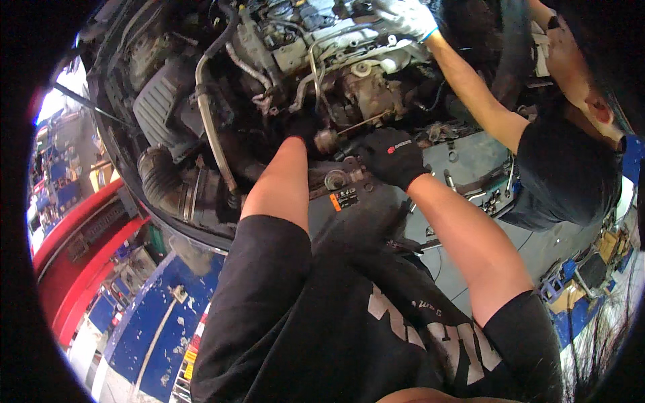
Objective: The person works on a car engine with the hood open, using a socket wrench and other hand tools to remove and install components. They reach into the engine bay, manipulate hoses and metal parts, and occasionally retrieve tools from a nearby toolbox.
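In the head view my right hand (393,156), in a black work glove, is at the front edge of a car's engine bay, beside a round rusty metal part (326,141). Its fingers are partly hidden, and whether they hold something I cannot tell. My left hand (298,126), also dark-gloved, reaches down among the engine parts; only the wrist and a dim part of the glove show. Between and beyond the hands sit a rusty engine component (375,93) and metal pipes (315,63). A metal tube (205,108) runs left of my left forearm.
A co-worker's white-gloved hand (408,20) reaches over the engine top from the right. An air filter housing (161,106) and ribbed intake hose (161,171) lie at left. Several tools, with a socket wrench (448,179), rest at the front right. A red beam (90,252) stands outside the car.
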A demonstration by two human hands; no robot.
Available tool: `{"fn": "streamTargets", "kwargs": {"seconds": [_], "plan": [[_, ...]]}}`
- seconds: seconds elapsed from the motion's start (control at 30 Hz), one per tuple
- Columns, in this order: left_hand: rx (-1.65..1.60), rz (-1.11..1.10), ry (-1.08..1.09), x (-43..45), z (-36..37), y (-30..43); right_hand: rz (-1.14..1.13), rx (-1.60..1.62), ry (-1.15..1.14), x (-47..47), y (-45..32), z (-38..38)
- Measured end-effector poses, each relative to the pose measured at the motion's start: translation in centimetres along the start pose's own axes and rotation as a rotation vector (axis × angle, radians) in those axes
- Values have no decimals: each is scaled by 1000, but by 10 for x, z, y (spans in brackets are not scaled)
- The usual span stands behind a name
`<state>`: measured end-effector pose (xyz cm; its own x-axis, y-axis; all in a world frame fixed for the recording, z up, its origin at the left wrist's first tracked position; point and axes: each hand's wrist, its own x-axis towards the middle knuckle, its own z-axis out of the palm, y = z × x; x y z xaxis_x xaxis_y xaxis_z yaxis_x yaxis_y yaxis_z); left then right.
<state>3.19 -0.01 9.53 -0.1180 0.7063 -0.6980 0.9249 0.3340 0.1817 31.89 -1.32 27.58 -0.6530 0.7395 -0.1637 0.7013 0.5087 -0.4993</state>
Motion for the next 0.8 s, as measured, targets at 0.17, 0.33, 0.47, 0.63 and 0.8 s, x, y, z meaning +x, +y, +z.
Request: {"fn": "streamTargets", "kwargs": {"seconds": [0.17, 0.33, 0.47, 0.63, 0.8], "plan": [[-112, 13, 33, 4, 6, -4, 43, -17, -21, 1, -3, -3], [-187, 102, -14, 20, -7, -12, 88, -42, -96, 2, -4, -4], [-126, 203, -71, 20, -15, -20, 73, -44, -57, 1, -4, -2], [-73, 273, -115, 18, -19, -19, 21, -64, -7, -1, -1, 2], [-43, 307, -147, 24, -26, -20, 19, -30, 47, -3, 1, 6]]}}
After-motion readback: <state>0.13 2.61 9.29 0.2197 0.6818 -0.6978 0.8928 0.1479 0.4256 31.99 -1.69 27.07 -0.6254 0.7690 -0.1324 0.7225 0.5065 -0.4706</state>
